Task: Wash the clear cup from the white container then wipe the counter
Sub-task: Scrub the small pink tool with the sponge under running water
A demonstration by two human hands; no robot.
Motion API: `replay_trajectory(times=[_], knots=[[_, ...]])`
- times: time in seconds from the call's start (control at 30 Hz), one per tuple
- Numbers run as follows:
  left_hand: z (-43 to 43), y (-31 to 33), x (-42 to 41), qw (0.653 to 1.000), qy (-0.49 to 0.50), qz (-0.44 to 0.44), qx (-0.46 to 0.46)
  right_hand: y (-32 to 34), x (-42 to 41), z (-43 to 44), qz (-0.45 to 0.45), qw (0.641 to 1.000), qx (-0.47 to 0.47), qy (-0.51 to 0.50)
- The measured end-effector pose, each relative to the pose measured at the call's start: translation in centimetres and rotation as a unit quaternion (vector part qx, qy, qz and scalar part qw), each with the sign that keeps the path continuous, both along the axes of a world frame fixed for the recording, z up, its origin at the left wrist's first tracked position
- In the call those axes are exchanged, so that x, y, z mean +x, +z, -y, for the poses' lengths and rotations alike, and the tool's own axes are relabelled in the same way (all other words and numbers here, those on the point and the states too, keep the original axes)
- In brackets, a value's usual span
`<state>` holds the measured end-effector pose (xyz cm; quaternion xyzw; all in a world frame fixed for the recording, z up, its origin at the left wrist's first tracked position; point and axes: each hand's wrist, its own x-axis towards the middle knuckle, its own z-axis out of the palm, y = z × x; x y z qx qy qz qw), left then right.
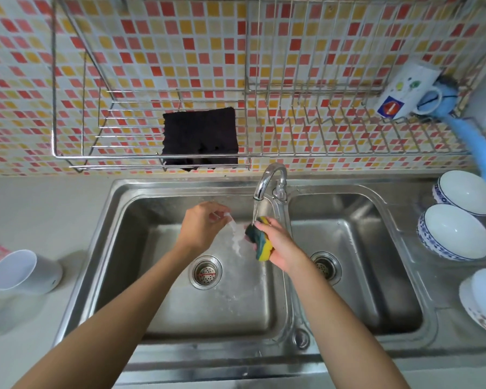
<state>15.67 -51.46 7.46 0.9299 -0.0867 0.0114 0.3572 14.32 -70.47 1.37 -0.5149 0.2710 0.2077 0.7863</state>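
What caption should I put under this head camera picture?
Washing up: left hand holds the clear cup over the sink while right hand holds a sponge under the running tap.

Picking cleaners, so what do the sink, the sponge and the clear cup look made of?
Sink: likely stainless steel, brushed grey with soft reflections. Sponge: yellow foam with a dark green scouring layer, squashed in the right hand. Cup: clear, glass or plastic, cannot tell.
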Motion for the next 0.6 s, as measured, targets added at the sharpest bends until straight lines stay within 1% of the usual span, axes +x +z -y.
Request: replay_trajectory(times=[0.1,0.17,0.27,0.33,0.43,0.6], knots=[[-1.8,-0.2,-0.2,1.000,0.021,-0.002,0.005,0.2,0.6,-0.9,0.027,0.998,-0.044,0.030],[-3.0,-0.5,-0.2,0.999,0.037,-0.006,0.002,-0.5,1.1,-1.3,0.066,0.990,-0.109,0.055],[-4.7,-1.0,-0.3,0.999,0.051,-0.006,0.002,-1.1,1.7,-1.4,0.115,0.969,-0.203,0.087],[-5.4,-1.2,-0.5,0.998,0.057,-0.005,0.003,-1.1,2.1,-1.2,0.118,0.959,-0.239,0.095],[-5.9,-1.6,-0.7,0.998,0.061,0.001,0.006,-1.1,2.8,-0.8,0.113,0.952,-0.260,0.112],[-5.9,-1.9,-0.6,0.998,0.066,-0.004,0.006,-1.0,4.2,0.0,0.108,0.929,-0.337,0.109]])
